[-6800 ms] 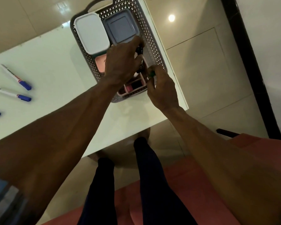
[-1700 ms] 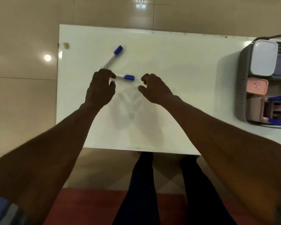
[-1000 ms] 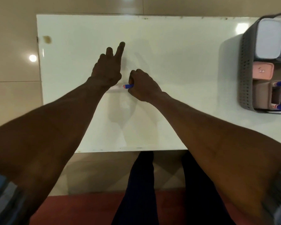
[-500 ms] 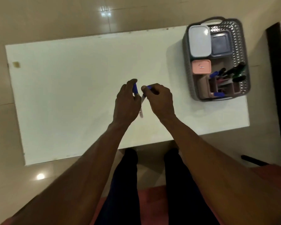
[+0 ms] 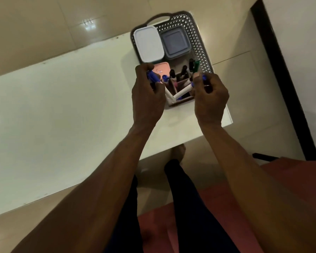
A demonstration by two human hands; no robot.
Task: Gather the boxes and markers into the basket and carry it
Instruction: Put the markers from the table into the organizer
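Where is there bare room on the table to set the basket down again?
The white table shows bare left of the gray basket, out to its far-left edge. Crowded: the right corner, with the basket and left hand and right hand holding blue markers.

tiled-floor room [image 5: 35,24], white table [image 5: 62,106], home or office

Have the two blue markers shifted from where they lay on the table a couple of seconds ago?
Yes. Both are off the open table and over the basket at its right end, the left hand gripping one, the right hand the other.
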